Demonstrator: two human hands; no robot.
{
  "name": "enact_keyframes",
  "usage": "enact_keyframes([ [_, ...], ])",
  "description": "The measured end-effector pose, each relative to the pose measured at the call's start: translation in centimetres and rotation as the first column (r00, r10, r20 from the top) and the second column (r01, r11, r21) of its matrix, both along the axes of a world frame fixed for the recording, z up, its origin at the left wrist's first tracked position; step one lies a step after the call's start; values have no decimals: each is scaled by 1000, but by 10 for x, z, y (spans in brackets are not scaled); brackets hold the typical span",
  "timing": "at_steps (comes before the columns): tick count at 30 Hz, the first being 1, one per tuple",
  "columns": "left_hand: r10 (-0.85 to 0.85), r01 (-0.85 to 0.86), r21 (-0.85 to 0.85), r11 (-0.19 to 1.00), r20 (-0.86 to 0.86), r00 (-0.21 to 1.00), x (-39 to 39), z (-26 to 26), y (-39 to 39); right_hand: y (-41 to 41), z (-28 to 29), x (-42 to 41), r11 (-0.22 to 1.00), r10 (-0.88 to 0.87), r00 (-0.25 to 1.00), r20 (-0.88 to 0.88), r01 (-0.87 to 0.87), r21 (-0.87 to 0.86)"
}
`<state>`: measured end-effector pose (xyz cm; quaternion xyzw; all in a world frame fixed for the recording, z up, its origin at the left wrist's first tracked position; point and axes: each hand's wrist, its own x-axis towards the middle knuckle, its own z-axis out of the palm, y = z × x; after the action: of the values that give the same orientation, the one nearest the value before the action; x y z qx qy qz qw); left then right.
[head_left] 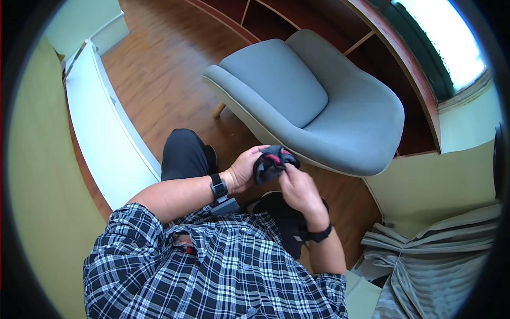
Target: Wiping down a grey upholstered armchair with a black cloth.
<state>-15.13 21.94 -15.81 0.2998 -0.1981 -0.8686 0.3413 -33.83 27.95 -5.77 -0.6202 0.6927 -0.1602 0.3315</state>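
Note:
A bundled dark grey and black fabric item with pink-red trim [269,169] is held between both hands, above my lap. My left hand [242,169] cups it from the left, its fingers partly behind the cloth. My right hand [299,185] pinches its right edge between thumb and fingers. The cloth is crumpled, and which kind of article it is cannot be told. I wear a dark band on each wrist, with a grey device by the left one.
A grey upholstered armchair [275,79] stands just beyond my hands on the wooden floor [159,60]. Behind it are dark red shelves [322,20]. A long white panel [103,123] lies along the left; a grey striped curtain [430,263] hangs at the lower right.

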Motion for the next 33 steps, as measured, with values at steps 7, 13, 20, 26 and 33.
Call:
enact_keyframes([
  [7,434,-434,192,880,42,900,-18,-25,-17,-32,108,-91,649,-377,852,-363,-36,-760],
  [13,287,-332,221,917,212,934,-81,14,3,-64,92,-137,834,-380,755,-535,30,-551],
  [20,201,-204,146,968,34,979,-64,18,6,-59,93,-143,833,-407,742,-533,63,-549],
  [26,629,-650,-43,759,303,716,-66,-46,-56,-55,90,-156,833,-406,749,-524,66,-550],
  [33,719,-839,-94,536,571,395,-22,-118,-159,-54,88,-160,828,-428,738,-521,89,-553],
])
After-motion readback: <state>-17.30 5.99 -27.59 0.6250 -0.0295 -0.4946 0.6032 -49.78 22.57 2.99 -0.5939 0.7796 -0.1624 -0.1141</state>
